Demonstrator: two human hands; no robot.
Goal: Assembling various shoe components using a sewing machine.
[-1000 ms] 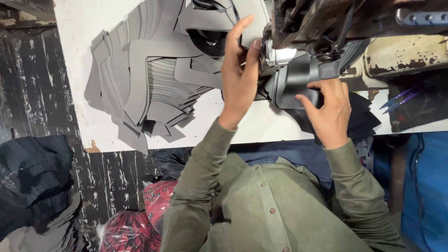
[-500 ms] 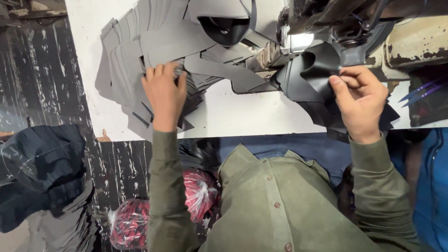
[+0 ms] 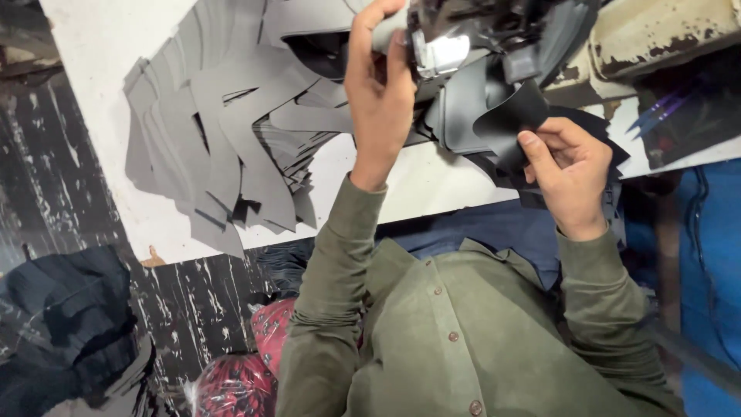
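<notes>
— Scraps of dark cloth (image 3: 65, 324) lie heaped at the far left, below the worktop (image 3: 100, 69). What sits on the white surface itself?

— Grey cut pieces (image 3: 224, 147), a fanned stack of flat shapes overlapping one another, spread across the left half of the worktop. Below its edge, a red and black patterned bundle (image 3: 239, 382) shows beside the olive green sleeve.

— And the left hand (image 3: 378, 93)?

— Raised, fingers curled together around a pale grey piece (image 3: 390, 35) close to the shiny metal part of the sewing machine (image 3: 440, 54). The thumb and fingers pinch it; the grip looks closed on the piece.

— What lies further right?

— Under the machine head, a dark curved piece (image 3: 509, 120) bends upward from the worktop. The right hand (image 3: 567, 170) clamps its lower edge, thumb on top and fingers underneath. The piece sits between the machine and that hand, touching both. Past it, the chipped cream body of the machine runs toward the right edge, with blue cloth (image 3: 710, 255) below.
</notes>
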